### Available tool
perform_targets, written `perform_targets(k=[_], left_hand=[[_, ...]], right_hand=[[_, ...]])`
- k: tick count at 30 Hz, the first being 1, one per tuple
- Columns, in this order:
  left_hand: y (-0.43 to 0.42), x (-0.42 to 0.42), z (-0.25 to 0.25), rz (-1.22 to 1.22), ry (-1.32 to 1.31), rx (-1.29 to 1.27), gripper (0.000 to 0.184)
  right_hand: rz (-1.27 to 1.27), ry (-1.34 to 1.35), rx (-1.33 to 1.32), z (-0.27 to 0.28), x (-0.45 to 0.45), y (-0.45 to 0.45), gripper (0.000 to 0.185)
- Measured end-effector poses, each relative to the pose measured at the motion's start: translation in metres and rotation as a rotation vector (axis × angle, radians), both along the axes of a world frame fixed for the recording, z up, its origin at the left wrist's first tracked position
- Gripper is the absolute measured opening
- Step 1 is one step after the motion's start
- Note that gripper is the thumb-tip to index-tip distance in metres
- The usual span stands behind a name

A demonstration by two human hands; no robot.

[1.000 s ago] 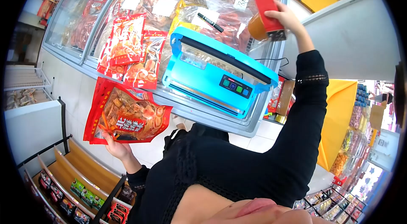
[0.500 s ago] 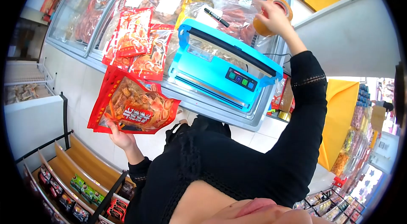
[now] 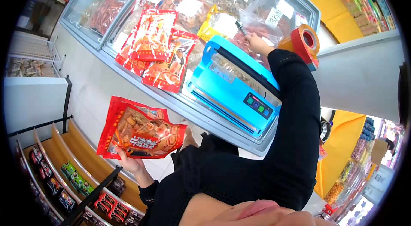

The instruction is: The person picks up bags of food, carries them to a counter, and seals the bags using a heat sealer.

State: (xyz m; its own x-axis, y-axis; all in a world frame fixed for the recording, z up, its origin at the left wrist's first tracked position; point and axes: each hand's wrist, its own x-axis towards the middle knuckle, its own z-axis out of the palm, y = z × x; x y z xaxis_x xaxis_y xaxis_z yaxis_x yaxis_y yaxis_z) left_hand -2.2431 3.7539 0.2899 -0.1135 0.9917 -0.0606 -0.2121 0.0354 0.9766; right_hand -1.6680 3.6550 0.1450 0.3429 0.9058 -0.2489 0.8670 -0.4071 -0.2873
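Glossy plastic pouch [image 3: 139,127] is pinched by the left hand [image 3: 132,163]; the right hand [image 3: 258,44] grips a slim marker [image 3: 241,27].

The sealing machine [image 3: 237,89] sits on the chest freezer [image 3: 201,115]. Left of it lie overlapping pouches [image 3: 154,33]; behind it, the marker [image 3: 240,27] in the right hand [image 3: 258,44]; right and behind, the tape dispenser [image 3: 299,45]; front-left, the packet [image 3: 141,129] in the left hand [image 3: 132,164].
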Motion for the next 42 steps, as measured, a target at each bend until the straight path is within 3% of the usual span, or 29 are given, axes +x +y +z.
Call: perform_targets(k=[5, 6, 9, 11, 13, 14, 16, 19, 21, 25, 31, 32, 40, 42], left_hand=[[-0.005, 0.015, 0.021, -0.042, 0.015, 0.114, 0.038], [-0.003, 0.019, 0.022, -0.048, 0.026, 0.123, 0.038], [0.007, 0.008, 0.011, -0.059, -0.003, 0.091, 0.039], [0.011, 0.013, 0.012, -0.116, -0.038, 0.109, 0.038], [0.017, 0.010, 0.009, -0.207, -0.097, 0.075, 0.036], [0.018, 0.013, 0.009, -0.230, -0.110, 0.063, 0.037], [0.024, 0.022, 0.008, -0.264, -0.122, 0.078, 0.040], [0.027, 0.038, 0.013, -0.317, -0.132, 0.123, 0.041], [0.031, 0.038, 0.012, -0.344, -0.192, 0.074, 0.041], [0.031, 0.033, 0.016, -0.358, -0.195, 0.161, 0.044], [0.036, 0.010, 0.010, -0.437, -0.150, 0.025, 0.044], [0.036, 0.010, 0.011, -0.434, -0.150, 0.030, 0.044], [0.031, 0.010, 0.009, -0.509, -0.163, 0.019, 0.042], [0.030, 0.014, 0.005, -0.525, -0.173, 0.012, 0.041]], right_hand=[[-0.341, -0.149, 0.025, -0.002, 0.028, -0.033, 0.030], [-0.428, -0.200, -0.067, 0.002, 0.032, -0.039, 0.035], [-0.371, -0.246, 0.066, -0.023, 0.052, -0.049, 0.038], [-0.344, -0.151, 0.085, 0.068, 0.012, -0.042, 0.041], [-0.316, 0.459, 0.136, 0.144, -0.024, -0.053, 0.051], [-0.329, 0.452, 0.134, 0.167, -0.040, -0.067, 0.051], [-0.250, 0.868, 0.035, 0.198, -0.080, -0.094, 0.057], [-0.087, 0.365, 0.051, 0.199, -0.128, -0.115, 0.070], [-0.179, 0.528, -0.031, 0.181, -0.126, -0.117, 0.078], [-0.194, 0.540, -0.057, 0.176, -0.119, -0.112, 0.077], [-0.181, 0.368, 0.082, 0.172, -0.082, -0.092, 0.071], [-0.240, 0.416, -0.026, 0.178, -0.074, -0.087, 0.076], [-0.252, 0.142, -0.094, 0.174, -0.045, -0.073, 0.070], [-0.276, 0.051, 0.009, 0.166, -0.043, -0.081, 0.068]])
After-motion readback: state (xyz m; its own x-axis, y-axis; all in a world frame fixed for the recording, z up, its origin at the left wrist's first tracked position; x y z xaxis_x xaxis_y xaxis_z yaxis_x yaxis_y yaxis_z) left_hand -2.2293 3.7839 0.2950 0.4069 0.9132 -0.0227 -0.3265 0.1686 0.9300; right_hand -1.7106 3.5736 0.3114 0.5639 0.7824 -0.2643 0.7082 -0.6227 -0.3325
